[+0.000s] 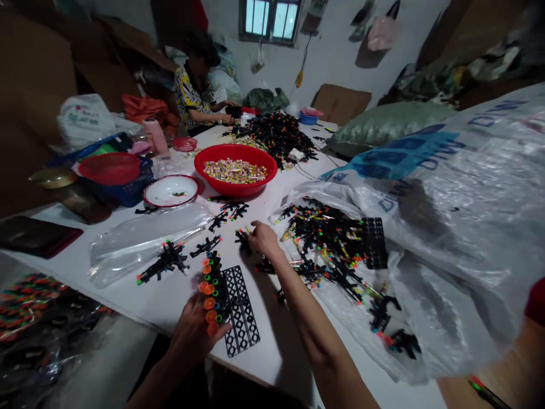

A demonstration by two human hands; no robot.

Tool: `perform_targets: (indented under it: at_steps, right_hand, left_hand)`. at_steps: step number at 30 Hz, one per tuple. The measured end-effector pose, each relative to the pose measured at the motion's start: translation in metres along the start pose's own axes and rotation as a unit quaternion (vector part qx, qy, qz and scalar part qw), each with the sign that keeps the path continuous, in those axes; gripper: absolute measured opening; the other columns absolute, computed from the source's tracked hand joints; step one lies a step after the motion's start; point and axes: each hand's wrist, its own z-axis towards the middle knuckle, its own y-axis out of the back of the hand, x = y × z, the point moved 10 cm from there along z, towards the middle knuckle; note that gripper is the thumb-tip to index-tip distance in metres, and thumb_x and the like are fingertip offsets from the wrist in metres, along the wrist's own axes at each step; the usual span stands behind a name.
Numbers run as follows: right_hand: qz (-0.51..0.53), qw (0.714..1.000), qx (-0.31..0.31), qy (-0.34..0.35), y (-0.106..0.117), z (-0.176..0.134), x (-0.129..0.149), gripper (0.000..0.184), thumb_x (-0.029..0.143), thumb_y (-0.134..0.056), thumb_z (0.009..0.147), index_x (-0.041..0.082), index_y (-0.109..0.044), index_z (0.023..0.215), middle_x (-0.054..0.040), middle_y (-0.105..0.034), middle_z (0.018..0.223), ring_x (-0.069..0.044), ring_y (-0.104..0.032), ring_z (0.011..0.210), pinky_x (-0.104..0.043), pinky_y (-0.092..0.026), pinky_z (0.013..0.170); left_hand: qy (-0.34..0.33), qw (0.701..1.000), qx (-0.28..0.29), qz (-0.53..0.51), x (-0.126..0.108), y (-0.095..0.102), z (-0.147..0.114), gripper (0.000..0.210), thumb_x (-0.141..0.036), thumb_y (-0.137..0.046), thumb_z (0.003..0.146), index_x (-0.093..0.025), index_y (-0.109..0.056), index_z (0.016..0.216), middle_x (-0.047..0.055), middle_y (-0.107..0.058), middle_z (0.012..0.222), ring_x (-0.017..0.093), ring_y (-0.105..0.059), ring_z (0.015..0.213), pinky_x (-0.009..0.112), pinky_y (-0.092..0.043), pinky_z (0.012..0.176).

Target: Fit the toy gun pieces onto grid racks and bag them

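Observation:
My left hand (191, 324) is at the table's front edge, its fingers and thumb closed round a row of black toy guns (217, 278) with orange and green tips. The row lies along the left side of a black plastic grid rack (242, 318); whether it is fixed there I cannot tell. My right hand (261, 238) reaches over the table's middle, fingers pinched on a small black toy gun (243, 241), partly hidden by the fingers. Several loose toy guns (206, 246) lie left of it. More toy guns (327, 227) with coloured tips are heaped on its right.
A red basin (236, 184) of small wrapped pieces stands beyond my hands, beside a white enamel dish (170, 191). A large plastic sack (447, 187) fills the right side. Across the table, a person (193, 91) handles black pieces near a dark pile (281, 136).

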Motion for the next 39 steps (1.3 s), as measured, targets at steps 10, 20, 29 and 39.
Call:
perform_targets:
  at_steps: [10, 20, 29, 39]
  right_hand:
    - [-0.055, 0.983, 0.033, 0.171, -0.039, -0.155, -0.003, 0.019, 0.016, -0.047, 0.089, 0.021, -0.061, 0.101, -0.0082, -0.059, 0.109, -0.017, -0.057, 0.095, -0.025, -0.042, 0.081]
    - [0.219, 0.975, 0.004, -0.031, -0.034, -0.14, -0.03, 0.038, 0.028, -0.053, 0.084, 0.015, -0.051, 0.12, -0.0029, -0.065, 0.077, -0.017, -0.059, 0.066, -0.024, -0.043, 0.06]
    - [0.375, 0.926, -0.036, -0.032, -0.087, -0.177, -0.002, 0.019, 0.035, -0.052, 0.085, 0.021, -0.058, 0.096, -0.0058, -0.065, 0.093, -0.018, -0.06, 0.08, -0.029, -0.048, 0.075]
    - [0.108, 0.992, 0.067, 0.011, -0.08, -0.161, 0.035, 0.015, 0.029, -0.054, 0.086, 0.018, -0.059, 0.095, -0.0064, -0.063, 0.094, -0.019, -0.06, 0.083, -0.027, -0.045, 0.07]
  left_hand:
    - [-0.015, 0.999, 0.019, 0.034, 0.007, -0.01, 0.008, 0.02, -0.036, -0.069, 0.074, -0.018, -0.067, 0.082, 0.01, -0.067, 0.091, 0.03, -0.059, 0.097, 0.045, -0.047, 0.086]
    - [0.004, 0.981, 0.168, 0.097, 0.014, -0.035, 0.02, 0.031, -0.041, -0.062, 0.077, -0.016, -0.068, 0.095, 0.014, -0.068, 0.1, 0.033, -0.059, 0.099, 0.047, -0.044, 0.082]
    - [0.025, 0.969, 0.221, 0.107, 0.013, -0.041, 0.024, 0.024, -0.031, -0.06, 0.077, -0.017, -0.068, 0.094, 0.013, -0.067, 0.103, 0.032, -0.058, 0.099, 0.043, -0.044, 0.082]
    - [0.023, 0.952, 0.297, 0.077, 0.021, -0.051, 0.03, 0.024, -0.021, -0.052, 0.077, -0.018, -0.067, 0.095, 0.012, -0.066, 0.105, 0.033, -0.053, 0.108, 0.044, -0.039, 0.088]
